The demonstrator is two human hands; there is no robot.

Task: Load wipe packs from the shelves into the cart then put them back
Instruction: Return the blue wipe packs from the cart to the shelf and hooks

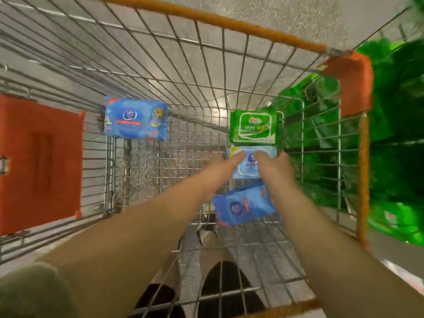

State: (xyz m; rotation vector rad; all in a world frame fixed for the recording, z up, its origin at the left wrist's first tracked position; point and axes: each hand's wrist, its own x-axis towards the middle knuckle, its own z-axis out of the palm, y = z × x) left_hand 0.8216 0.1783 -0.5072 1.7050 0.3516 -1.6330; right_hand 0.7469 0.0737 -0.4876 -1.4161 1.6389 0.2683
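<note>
I look down into a wire cart (195,138) with orange trim. On its floor lie a blue wipe pack (135,120) at the far left, a green wipe pack (253,127) at the far right, a light blue pack (249,165) just below the green one, and a darker blue pack (243,207) nearest me. My left hand (220,173) and my right hand (274,171) both reach onto the light blue pack, fingers laid against its left and right sides. Whether they grip it is unclear in the blur.
Green packaged goods (394,134) fill shelves to the right of the cart. An orange plastic flap (41,164) hangs on the cart's left side. Speckled grey floor shows through the wire. My shoes are visible below the cart's near end.
</note>
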